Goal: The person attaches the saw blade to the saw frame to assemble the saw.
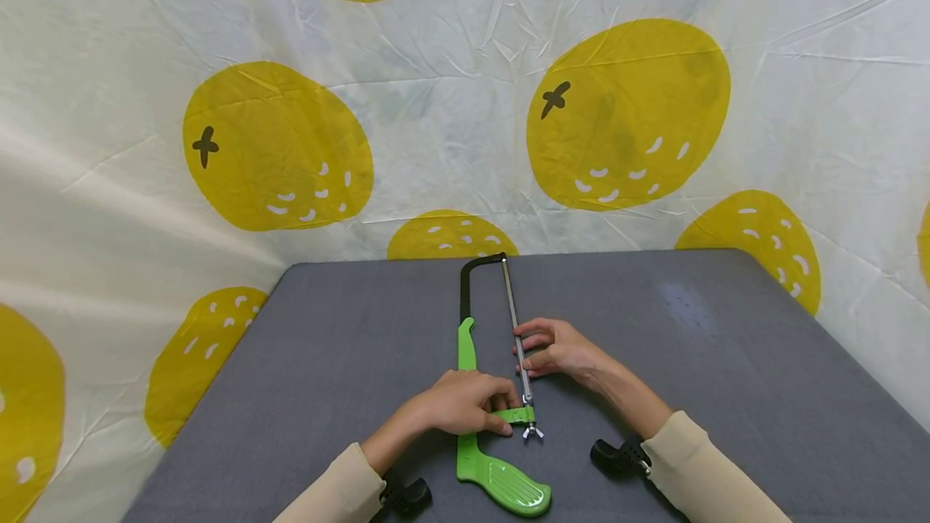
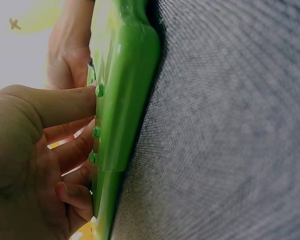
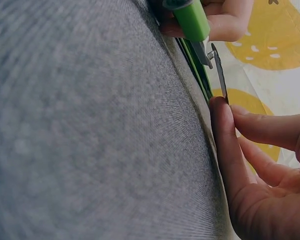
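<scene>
A hacksaw (image 1: 467,353) lies on the grey table, its green handle (image 1: 512,489) towards me and its black front bow (image 1: 465,289) pointing away. My left hand (image 1: 465,402) reaches over the green frame (image 2: 125,95) and grips its short cross arm, thumb on the near side and fingers on the far side. The thin blade (image 1: 512,297) runs along the right side of the saw, joined at both ends. Between thumb and fingers, my right hand (image 1: 563,352) pinches this blade (image 3: 220,75) near its closer end. A silver wing nut (image 1: 533,432) sits just beyond the cross arm.
Grey cloth covers the table (image 1: 349,329). Behind and to the left hangs a white curtain (image 1: 450,144) printed with yellow fruit, meeting the table's far edge near the saw's tip. Black wrist devices (image 1: 617,457) are worn below both hands.
</scene>
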Available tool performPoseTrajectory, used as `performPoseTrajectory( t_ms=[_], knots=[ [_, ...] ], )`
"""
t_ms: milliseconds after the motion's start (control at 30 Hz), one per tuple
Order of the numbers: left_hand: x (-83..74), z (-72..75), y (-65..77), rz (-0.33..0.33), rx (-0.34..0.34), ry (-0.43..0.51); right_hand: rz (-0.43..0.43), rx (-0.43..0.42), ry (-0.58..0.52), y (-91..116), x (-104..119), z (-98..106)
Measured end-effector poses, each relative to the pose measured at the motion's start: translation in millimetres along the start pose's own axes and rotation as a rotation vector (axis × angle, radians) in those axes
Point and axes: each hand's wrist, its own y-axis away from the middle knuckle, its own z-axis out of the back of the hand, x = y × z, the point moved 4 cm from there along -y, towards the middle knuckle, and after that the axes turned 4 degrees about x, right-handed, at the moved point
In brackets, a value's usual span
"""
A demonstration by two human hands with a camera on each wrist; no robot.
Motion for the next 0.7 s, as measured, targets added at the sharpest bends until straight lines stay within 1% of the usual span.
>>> performPoseTrajectory(
  t_ms=[433, 700],
  knots=[
    [-2.9, 2.7, 1.9, -0.013, -0.004, -0.003, -0.014, -0.022, 0.024, -1.4, -1.2, -0.7],
    [-3.8, 2.4, 2.2, -0.013, -0.005, -0.014, -0.024, -0.021, 0.059, 0.0, 0.5, -2.7]
  ],
)
